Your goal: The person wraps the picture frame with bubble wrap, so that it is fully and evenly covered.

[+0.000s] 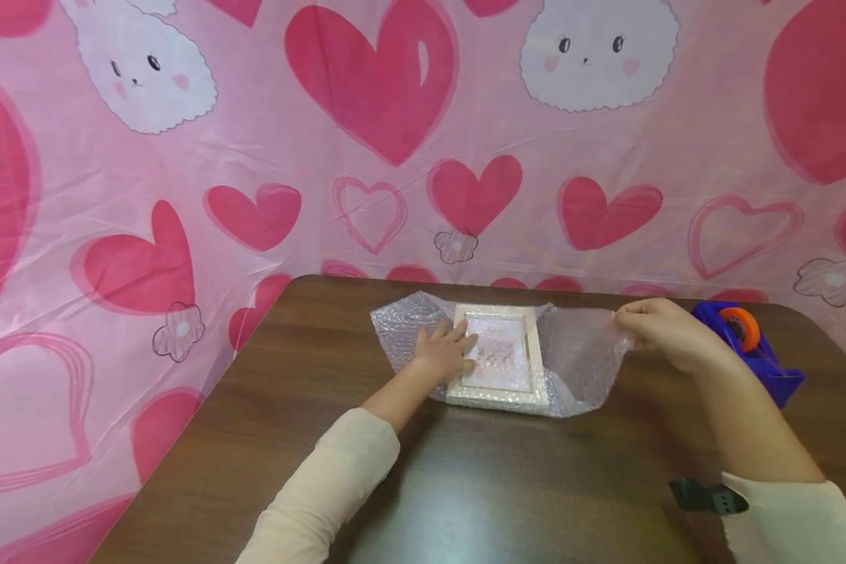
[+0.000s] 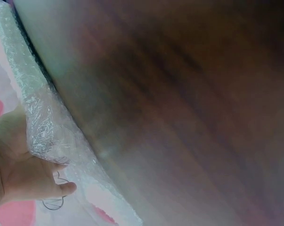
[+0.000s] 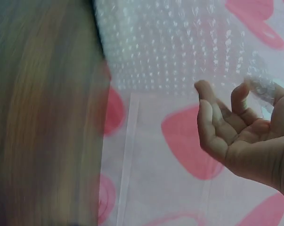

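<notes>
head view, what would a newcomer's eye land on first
Probably the pink backdrop with its big red hearts, filling the area behind the table. Next, the pale frame on bubble wrap near the table's far edge, with the left hand resting on its left side and the right hand pinching the wrap's right end. Then the bright blue dispenser at right, partly hidden by the right forearm.

No lettering readable; no labels, brands or numbers legible
</notes>
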{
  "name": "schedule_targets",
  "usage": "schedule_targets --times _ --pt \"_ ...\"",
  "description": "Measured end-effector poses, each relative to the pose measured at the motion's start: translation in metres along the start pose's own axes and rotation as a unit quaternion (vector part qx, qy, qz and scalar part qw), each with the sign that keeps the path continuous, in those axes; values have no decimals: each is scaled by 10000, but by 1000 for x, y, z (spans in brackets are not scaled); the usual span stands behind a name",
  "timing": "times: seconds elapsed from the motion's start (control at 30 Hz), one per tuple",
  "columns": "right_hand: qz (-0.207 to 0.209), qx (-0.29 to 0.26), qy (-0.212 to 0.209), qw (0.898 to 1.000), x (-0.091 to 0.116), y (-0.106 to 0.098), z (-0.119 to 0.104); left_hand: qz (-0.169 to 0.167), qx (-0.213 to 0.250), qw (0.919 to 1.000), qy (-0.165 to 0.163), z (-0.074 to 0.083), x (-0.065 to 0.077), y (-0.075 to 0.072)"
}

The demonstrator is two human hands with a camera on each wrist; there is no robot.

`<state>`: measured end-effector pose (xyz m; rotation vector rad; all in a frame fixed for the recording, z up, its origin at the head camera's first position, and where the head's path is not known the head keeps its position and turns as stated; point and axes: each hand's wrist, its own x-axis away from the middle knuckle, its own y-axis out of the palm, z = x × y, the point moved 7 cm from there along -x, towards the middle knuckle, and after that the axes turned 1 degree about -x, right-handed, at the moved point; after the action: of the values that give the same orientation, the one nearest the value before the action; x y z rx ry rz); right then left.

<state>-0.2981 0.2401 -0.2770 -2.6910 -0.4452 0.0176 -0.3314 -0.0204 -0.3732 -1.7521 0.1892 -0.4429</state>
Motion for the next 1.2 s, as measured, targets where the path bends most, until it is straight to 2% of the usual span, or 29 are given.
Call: schedule_targets --times 0.07,0.13,0.27,0.33,0.43,0.6,0.97,1.2 --pt "-124 -534 -106 9984 -4 7 -3 -2 -4 10000 -6 0 0 0" --pt "-409 -1336 -214 9900 -9 16 -6 7 -18 10000 -8 0 0 -1" --pt "-1097 -2824 -120 9529 -18 40 -10 -7 -40 10000 3 0 1 0" --pt "-1338 -3198 21 9380 -23 51 -10 -6 -37 10000 9 0 1 0" --pt "-1483 -3370 178 9296 -29 64 -9 -17 -20 10000 -2 0 1 -1" --pt "-1546 -3391 237 9277 -36 75 -11 -15 -75 10000 3 0 -1 -1" --pt "-1527 -3081 571 9373 -49 87 -3 0 -144 9999 -29 -1 -1 1" --pt "-1453 -3159 736 9347 -54 95 3 -25 -95 10000 -7 0 0 -1"
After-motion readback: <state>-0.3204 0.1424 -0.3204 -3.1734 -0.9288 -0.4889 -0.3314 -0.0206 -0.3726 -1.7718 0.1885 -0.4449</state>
